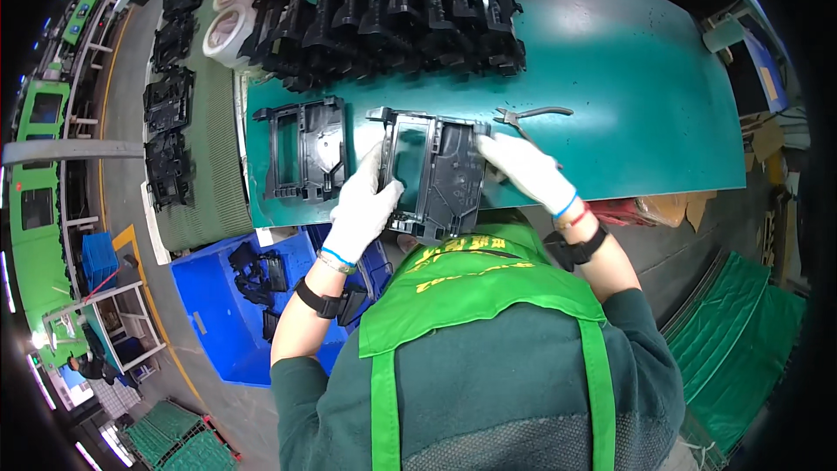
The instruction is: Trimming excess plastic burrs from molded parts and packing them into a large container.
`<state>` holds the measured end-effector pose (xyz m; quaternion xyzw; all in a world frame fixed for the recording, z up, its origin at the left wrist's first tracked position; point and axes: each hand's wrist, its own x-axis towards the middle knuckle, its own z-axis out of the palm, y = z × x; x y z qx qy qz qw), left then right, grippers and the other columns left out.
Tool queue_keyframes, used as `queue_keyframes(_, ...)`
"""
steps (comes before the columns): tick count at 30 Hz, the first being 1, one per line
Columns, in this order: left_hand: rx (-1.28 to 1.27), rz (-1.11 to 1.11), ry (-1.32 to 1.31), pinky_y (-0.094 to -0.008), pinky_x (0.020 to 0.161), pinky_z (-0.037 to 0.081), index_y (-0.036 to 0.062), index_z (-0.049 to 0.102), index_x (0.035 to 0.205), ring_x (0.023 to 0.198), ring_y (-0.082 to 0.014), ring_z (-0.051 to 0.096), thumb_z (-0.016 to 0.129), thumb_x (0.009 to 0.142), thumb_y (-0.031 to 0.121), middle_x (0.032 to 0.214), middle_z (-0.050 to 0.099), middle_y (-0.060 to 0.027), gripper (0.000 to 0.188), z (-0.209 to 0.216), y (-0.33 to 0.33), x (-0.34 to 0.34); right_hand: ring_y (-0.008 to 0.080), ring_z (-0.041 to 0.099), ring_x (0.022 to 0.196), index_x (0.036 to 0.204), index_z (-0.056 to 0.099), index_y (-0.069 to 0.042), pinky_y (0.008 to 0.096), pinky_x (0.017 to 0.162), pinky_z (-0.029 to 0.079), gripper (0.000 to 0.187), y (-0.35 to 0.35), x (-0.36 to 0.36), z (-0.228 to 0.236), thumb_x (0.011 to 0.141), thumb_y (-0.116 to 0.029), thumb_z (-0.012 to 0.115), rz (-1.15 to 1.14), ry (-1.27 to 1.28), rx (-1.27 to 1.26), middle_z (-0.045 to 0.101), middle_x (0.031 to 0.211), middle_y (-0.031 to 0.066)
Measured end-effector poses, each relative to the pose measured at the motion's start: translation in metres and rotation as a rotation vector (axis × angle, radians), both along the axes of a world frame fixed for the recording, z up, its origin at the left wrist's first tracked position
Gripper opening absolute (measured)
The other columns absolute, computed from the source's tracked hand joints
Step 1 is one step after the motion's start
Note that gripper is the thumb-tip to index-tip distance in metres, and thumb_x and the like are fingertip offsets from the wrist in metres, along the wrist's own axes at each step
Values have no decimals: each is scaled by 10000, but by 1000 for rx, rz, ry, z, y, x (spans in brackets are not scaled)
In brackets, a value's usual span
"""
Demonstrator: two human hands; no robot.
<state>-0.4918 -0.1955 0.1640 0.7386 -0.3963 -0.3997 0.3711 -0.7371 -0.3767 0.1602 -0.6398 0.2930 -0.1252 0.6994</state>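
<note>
Between my two white-gloved hands is a black plastic frame (455,176) with a rectangular opening on its left side, held over the near edge of the green table. My left hand (364,201) grips its left side, the thumb lying across the frame's lower left. At the upper right edge of the frame is my right hand (521,164), its fingers closed against that side. A second black frame (324,148) of like shape lies on the table just left of the held one. To the right lie pliers (532,114) with dark handles.
Several black frames (384,13) stand in a row at the table's (628,78) back. Rolls of clear film (228,30) sit beside them. On the left, a conveyor belt (214,148) carries more frames (168,100). A blue bin (214,314) with black parts stands below it.
</note>
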Motion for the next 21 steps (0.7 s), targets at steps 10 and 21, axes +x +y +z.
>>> queue_keyframes(10,-22,-167,-423,-365,1004,537,-34,427,1561,1182,-293,695,665,904,143,1339,678,-248,721,27,3,22,392,559,1329,1434,595,-120,442,1090,491,721,-49,-58,26,803,-385,822,118,787,-1367,592,1441,185)
queue_keyframes(21,-166,-81,372,-322,720,562,-31,443,1531,767,-215,682,637,923,180,1038,731,-145,672,80,-23,19,388,614,1058,1230,645,-108,472,936,540,397,-65,-54,-11,836,-77,676,35,743,-1104,607,1118,174)
